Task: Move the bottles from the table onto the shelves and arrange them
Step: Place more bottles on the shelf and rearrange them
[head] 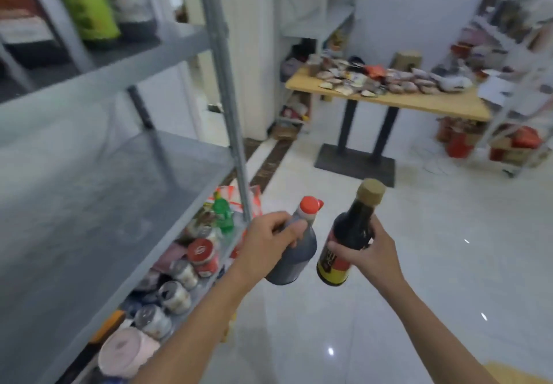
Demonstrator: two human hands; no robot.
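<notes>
Beside the grey shelf's [98, 204] front edge, your left hand [269, 241] wraps the red-capped bottle [294, 249]; your right hand [369, 253] clasps the gold-capped bottle [348, 238]. Risk: bottles nearly touching, could clink; upright post [230, 114] close, may snag.

I hold a dark red-capped bottle [294, 246] tilted in my left hand [269, 241], and beside it a dark gold-capped bottle [348, 234] with a red-yellow label in my right hand [369, 252].
</notes>
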